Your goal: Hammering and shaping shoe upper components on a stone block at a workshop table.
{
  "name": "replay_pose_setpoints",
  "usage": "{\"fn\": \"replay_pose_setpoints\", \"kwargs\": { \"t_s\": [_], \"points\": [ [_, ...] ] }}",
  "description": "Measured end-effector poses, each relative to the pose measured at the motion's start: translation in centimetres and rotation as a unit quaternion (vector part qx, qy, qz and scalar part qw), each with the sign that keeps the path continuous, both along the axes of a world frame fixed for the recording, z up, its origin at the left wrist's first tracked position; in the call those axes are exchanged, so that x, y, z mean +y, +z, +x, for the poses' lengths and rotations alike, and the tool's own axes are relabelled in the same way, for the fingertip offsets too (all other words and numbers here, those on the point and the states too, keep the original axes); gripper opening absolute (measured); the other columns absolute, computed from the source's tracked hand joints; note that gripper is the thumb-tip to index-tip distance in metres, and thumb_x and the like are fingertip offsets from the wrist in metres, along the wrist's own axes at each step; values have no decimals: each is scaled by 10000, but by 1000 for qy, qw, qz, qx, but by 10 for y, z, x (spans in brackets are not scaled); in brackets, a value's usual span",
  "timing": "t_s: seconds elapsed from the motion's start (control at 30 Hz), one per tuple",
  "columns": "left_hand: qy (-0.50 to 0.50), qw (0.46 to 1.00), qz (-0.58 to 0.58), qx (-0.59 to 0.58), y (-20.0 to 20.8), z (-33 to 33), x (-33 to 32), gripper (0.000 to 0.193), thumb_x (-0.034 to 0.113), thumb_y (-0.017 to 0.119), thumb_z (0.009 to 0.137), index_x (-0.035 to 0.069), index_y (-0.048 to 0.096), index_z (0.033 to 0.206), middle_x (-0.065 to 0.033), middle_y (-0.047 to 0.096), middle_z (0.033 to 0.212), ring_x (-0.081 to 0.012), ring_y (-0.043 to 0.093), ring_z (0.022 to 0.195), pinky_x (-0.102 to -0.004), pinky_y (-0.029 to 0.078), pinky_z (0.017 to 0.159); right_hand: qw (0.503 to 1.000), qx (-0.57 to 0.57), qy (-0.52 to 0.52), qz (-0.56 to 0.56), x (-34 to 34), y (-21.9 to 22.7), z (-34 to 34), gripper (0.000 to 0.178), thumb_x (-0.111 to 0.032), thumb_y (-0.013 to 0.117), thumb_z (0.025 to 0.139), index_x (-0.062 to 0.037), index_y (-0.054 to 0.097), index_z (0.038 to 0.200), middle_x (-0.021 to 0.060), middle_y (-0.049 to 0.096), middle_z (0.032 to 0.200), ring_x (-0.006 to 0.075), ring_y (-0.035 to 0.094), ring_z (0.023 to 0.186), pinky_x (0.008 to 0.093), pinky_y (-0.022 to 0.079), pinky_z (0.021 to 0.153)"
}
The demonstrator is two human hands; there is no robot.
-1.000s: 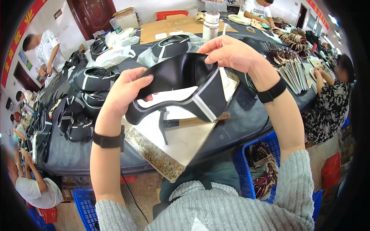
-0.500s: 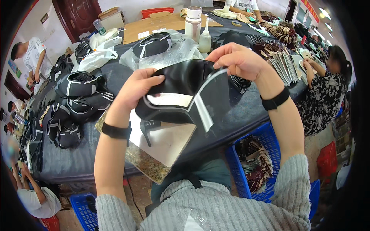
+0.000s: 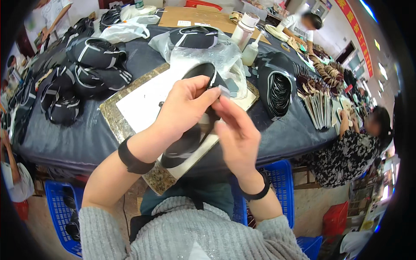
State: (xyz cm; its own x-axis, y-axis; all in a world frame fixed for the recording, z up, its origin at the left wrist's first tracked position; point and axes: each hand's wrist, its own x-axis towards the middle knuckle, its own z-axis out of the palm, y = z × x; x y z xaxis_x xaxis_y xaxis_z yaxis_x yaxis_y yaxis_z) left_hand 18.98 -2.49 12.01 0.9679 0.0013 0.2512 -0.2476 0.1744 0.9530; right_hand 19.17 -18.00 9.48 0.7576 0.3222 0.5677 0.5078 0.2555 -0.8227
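Observation:
My left hand (image 3: 187, 104) is closed on a black shoe upper (image 3: 182, 148) with pale tape along its edges, thumb and fingers pinching it near a grey tip. Against that same tip press the fingers of my right hand (image 3: 237, 138), slightly blurred, with its thumb lower by the piece's side. Both hands hide much of the upper, which hangs curved above a stone slab (image 3: 159, 180) bearing a white sheet (image 3: 141, 106).
Stacked black uppers lie left (image 3: 93, 52) and right (image 3: 277, 93). Behind the slab are a plastic bag (image 3: 229, 60), a white bottle (image 3: 245, 30) and a squeeze bottle (image 3: 251, 53). Blue baskets (image 3: 60, 216) stand below the table; co-workers sit or stand around it.
My hands have come together and lower, turning the upper from spread wide to bunched between them. The right hand has moved from the upper's far edge to the left thumb. My view has shifted.

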Motion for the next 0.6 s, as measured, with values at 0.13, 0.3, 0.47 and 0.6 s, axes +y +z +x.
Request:
{"fn": "replay_pose_setpoints", "kwargs": {
  "t_s": [0.13,0.3,0.47,0.6],
  "points": [
    [-28,991,131,3,23,-26,6,119,80,551,953,-4,623,999,5,643,843,-49,578,759,-211,462,689,982,140,-106,70,-38,0,-4,241,-138,506,990,39,557,1144,97,634,1014,154,606,925,302,489,897],
    [-170,920,337,-110,68,-45,18,231,2,569,896,-13,530,1124,-61,662,857,-130,612,756,-262,480,712,847,349,321,241,-21,-5,-42,645,-428,687,855,-27,490,1320,102,521,1349,241,480,1262,414,335,1095],
    [-96,930,356,18,47,-73,18,416,-15,630,839,8,421,1198,-86,686,852,-150,627,788,-270,476,708,822,425,238,296,2,-27,-48,434,-282,537,939,-86,461,1319,82,562,1272,235,517,1191,433,378,1027],
    [64,938,333,-72,22,-100,19,348,-40,695,755,8,540,1063,-79,627,777,-167,593,695,-275,466,638,898,347,156,220,5,-23,-62,337,-163,535,934,-64,508,1255,96,609,1169,238,592,1076,400,462,934]
  ]
}}
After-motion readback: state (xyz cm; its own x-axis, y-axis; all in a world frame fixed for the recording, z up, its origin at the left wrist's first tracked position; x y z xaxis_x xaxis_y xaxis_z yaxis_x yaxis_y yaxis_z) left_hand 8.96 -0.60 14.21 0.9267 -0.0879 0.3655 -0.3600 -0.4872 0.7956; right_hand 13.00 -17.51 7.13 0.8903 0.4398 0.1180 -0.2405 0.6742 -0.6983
